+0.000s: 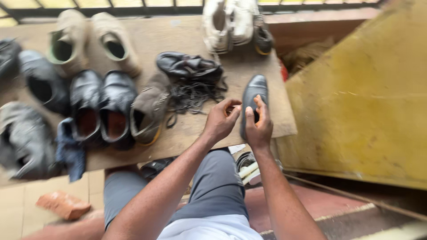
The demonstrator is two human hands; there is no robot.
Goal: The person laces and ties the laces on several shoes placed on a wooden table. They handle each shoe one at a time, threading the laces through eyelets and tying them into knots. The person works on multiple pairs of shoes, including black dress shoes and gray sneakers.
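Both hands work at a black dress shoe (253,95) standing near the board's (187,133) right near edge. Right hand (259,126) grips its heel opening; left hand (221,121) pinches something small beside it, can't tell what. Loose black laces (195,95) lie just left; other shoes crowd the left, little free board.

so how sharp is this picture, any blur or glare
Head view: soft daylight, no hard glare; motion blur smears the shoes at the left edge, while the hands, left and right, and the black shoe they touch are fairly sharp; the yellow panel looks soft.
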